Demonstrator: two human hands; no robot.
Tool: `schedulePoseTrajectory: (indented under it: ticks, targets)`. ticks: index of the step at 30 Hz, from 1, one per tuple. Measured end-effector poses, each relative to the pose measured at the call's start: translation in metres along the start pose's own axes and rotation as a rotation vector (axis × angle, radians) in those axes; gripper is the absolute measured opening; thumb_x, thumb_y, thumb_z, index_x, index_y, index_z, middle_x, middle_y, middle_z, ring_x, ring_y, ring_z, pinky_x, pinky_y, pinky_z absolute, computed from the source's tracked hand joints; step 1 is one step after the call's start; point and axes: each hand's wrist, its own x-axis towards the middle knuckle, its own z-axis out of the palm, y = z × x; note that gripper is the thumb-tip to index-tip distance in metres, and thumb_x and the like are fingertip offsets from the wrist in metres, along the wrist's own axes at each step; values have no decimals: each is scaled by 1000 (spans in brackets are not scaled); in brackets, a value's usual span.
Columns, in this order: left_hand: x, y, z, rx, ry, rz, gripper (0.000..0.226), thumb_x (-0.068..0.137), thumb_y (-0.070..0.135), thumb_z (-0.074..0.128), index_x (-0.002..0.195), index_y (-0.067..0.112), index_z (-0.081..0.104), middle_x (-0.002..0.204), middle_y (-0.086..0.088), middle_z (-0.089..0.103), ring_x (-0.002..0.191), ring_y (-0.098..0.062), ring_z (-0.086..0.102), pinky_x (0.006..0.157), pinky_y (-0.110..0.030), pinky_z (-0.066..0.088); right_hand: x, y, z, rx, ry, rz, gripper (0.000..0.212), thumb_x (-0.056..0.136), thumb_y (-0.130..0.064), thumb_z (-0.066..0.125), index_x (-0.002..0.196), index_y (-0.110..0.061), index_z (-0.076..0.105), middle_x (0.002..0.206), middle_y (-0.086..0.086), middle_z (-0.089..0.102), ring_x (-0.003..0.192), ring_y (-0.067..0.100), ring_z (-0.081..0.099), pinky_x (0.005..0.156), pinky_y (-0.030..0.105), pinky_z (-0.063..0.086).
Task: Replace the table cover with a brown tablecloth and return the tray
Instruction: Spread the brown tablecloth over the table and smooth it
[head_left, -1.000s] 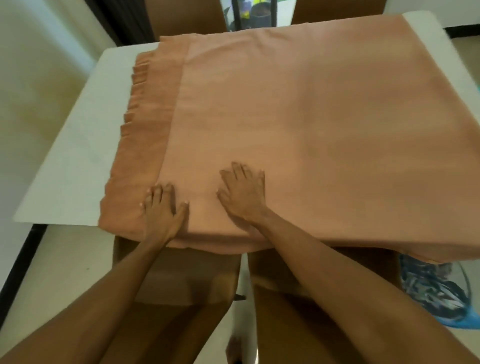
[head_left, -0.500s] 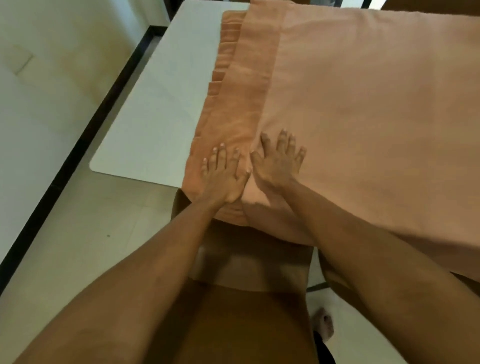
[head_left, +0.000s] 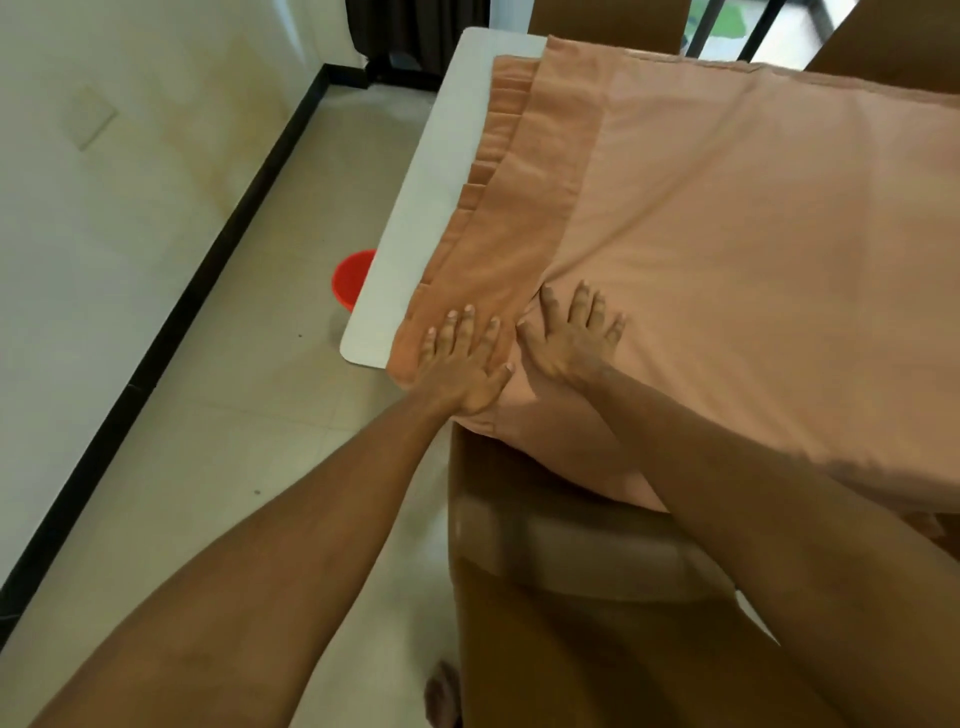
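Note:
A folded brown tablecloth (head_left: 753, 249) lies across the white table (head_left: 415, 218), its layered edges stepped along the left side. My left hand (head_left: 460, 364) rests flat, fingers spread, on the cloth's lower darker layer at the near left corner. Right beside it, my right hand (head_left: 571, 338) presses flat on the paler top layer. Neither hand grips the fabric. The near edge of the cloth hangs over the table's front. No tray is in view.
A brown chair (head_left: 597, 597) stands pushed in under the near table edge, below my arms. A red bucket (head_left: 353, 278) sits on the tiled floor beside the table's left edge. A white wall with black skirting runs along the left.
Both hands have slid left along the cloth toward its near left corner and come together. The view has swung left, and the red bucket has come into sight.

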Motion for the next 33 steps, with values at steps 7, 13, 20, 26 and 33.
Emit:
schedulePoseTrajectory:
  ticks: [7, 13, 20, 26, 33]
  targets:
    - [-3, -51, -16, 32, -38, -7, 68, 103, 57, 11, 153, 28, -25, 159, -7, -35, 147, -25, -31, 117, -47, -18, 10, -48, 12, 35, 78, -103, 78, 90, -73, 14, 160, -39, 4, 168, 13, -14, 154, 34, -15, 117, 63, -16]
    - [19, -87, -32, 75, -6, 26, 69, 102, 58, 11, 153, 29, -26, 160, -6, -33, 148, -23, -28, 118, -44, -17, 42, -81, 17, 35, 148, -103, 80, 88, -75, 17, 158, -38, 9, 168, 15, -6, 154, 36, -9, 117, 66, -10]
    - [33, -124, -43, 100, 8, 93, 69, 103, 57, 14, 144, 30, -34, 159, -6, -35, 146, -22, -32, 115, -42, -21, 56, -115, 24, 54, 212, -77, 74, 92, -70, 23, 157, -36, 15, 168, 17, 2, 154, 37, -4, 118, 65, -7]
    - [28, -138, -48, 74, 44, 131, 69, 103, 56, 16, 148, 29, -29, 162, -9, -27, 150, -25, -24, 122, -50, -10, 52, -132, 26, 57, 206, -37, 73, 92, -68, 27, 156, -33, 18, 168, 18, 4, 154, 39, -1, 119, 66, -5]
    - [32, -163, -90, 17, 118, 193, 62, 97, 57, 36, 152, 29, 29, 155, -3, 27, 137, -31, 34, 101, -58, 37, 47, -155, 30, 34, 182, 39, 73, 94, -68, 22, 158, -33, 13, 168, 14, 2, 154, 38, 0, 120, 63, -2]
